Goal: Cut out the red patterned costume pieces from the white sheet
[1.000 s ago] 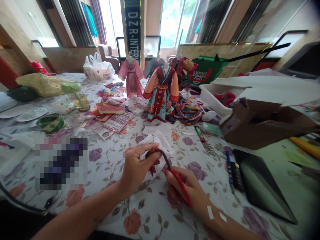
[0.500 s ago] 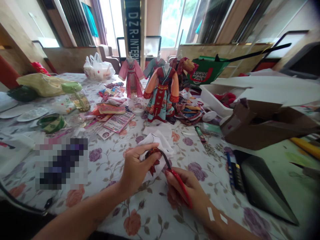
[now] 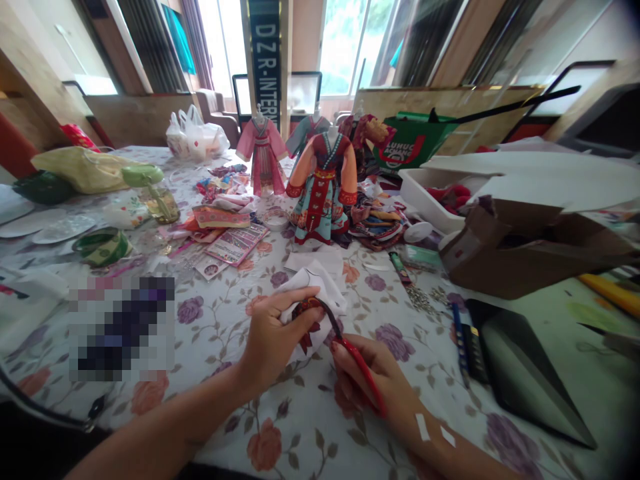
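Dark red patterned fabric [image 3: 306, 340] is pinched between the thumb and fingers of my left hand [image 3: 283, 320]. White cloth [image 3: 320, 283] lies behind and beneath it; whether my fingers grip that too, I cannot tell. My right hand [image 3: 370, 373] is closed around red-handled scissors [image 3: 367, 373]. Their dark blades reach up and left to the red fabric at my left thumb, and the tips are hard to make out. Beyond my hands stands a small dress in red, orange and turquoise [image 3: 321, 193] on a stand.
A pink dress [image 3: 263, 157] stands farther back. Packets and fabric scraps [image 3: 223, 217] lie left of centre. To the right are a brown cardboard box [image 3: 530, 253], a dark tablet [image 3: 530, 373], pens [image 3: 460, 340] and small metal pieces [image 3: 423, 297]. A green tape roll [image 3: 103, 247] sits at left.
The lower handle of the scissors has shifted very slightly to the right. Both hands otherwise keep nearly the same place and grip.
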Demonstrator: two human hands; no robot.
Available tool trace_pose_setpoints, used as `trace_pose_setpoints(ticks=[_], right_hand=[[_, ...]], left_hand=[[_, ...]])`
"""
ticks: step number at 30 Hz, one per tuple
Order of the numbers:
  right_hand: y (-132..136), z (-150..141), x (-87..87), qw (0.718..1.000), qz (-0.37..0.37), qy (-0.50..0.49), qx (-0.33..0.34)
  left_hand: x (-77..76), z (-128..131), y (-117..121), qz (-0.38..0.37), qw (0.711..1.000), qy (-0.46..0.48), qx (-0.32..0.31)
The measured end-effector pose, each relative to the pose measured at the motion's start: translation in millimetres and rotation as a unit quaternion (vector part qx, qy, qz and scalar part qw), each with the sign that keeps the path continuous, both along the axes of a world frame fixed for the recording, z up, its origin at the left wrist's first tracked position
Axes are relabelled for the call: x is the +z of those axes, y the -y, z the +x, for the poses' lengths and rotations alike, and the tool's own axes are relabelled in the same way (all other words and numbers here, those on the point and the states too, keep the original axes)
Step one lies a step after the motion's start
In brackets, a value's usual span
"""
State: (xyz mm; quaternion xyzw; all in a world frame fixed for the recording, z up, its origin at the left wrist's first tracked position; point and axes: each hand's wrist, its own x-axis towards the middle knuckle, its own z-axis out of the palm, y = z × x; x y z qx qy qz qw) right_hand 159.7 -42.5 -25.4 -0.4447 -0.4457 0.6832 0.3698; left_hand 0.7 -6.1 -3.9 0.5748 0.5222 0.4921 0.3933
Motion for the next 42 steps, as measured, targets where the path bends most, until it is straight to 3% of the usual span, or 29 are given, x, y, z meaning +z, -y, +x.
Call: trace_pose_setpoints(ticks=[8,25,32,42], right_hand=[[-0.2,-0.1,-1.0,1.0,-0.01,0.0,-0.001],[-0.5,-0.5,-0.5,1.0,-0.01,0.018,-0.004],[0.1,0.1,-1.6,1.0,-0.012,0.029,-0.001],[-0.2,-0.7,0.2,1.0,-0.015,0.003,-0.005]], left_hand=[[-1.4,-0.5,0.1,-0.025,0.999,0.027,-0.007],[4.5,-0.3,-1.7,0.004,1.0,0.028,0.003],[6.3,0.2,-1.6,-0.066,0.993,0.095,-0.008],[5.1,-0.1,-1.8,-0.066,0.993,0.097,-0.01]])
